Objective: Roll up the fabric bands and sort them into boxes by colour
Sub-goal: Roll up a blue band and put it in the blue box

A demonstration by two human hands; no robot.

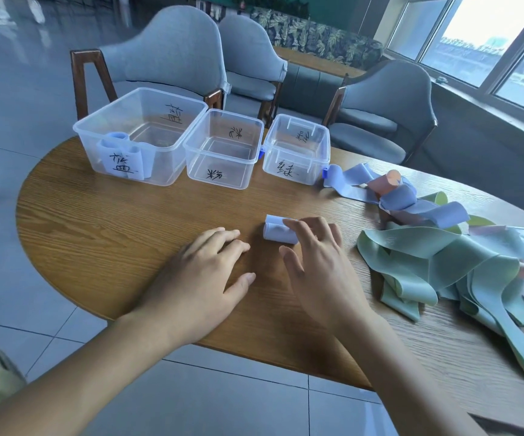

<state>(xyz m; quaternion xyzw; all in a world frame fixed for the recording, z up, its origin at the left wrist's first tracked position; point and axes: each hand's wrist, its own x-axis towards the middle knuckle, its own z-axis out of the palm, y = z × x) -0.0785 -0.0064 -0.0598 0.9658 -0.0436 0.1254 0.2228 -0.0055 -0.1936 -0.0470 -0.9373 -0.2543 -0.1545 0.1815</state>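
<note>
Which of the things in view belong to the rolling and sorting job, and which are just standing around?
Job:
- rolled blue band under right hand
- left hand, flat on table
- three clear labelled boxes: left, holding blue rolls; middle; right
- loose pile of blue, green and pink bands

Bystanders:
- grey chairs
- windows
</note>
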